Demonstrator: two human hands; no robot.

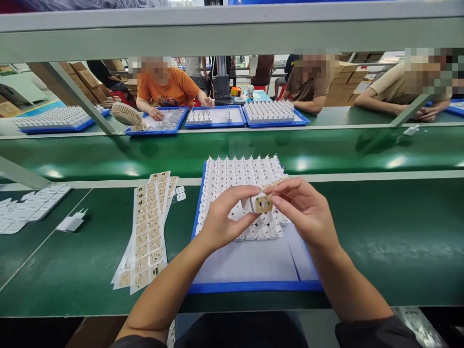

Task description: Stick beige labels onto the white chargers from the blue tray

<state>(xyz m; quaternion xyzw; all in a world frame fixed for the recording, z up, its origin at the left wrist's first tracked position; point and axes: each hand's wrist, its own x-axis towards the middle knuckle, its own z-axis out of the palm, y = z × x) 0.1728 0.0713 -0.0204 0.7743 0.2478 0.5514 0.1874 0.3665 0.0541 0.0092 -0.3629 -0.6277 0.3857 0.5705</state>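
Over the tray, my left hand (225,212) grips a small white charger (248,205) between thumb and fingers. A tan sticker (263,204) with cut-outs lies against the charger's end face, which is turned toward me. My right hand (314,217) is closed in a pinch at the sticker's right edge, thumb and fingertips touching it. Beneath both hands, a blue-rimmed tray (253,288) holds many white chargers (239,174) standing in rows, pins up. Left of the tray lie overlapping sheets of tan stickers (148,232). My hands hide part of the rows.
A white plug charger (71,221) lies on the green bench at left, near a pile of white flat pieces (32,208). Small white labels (180,193) lie by the sheets. A metal frame crosses above. Co-workers sit opposite behind blue trays (215,124) and a small fan (126,114).
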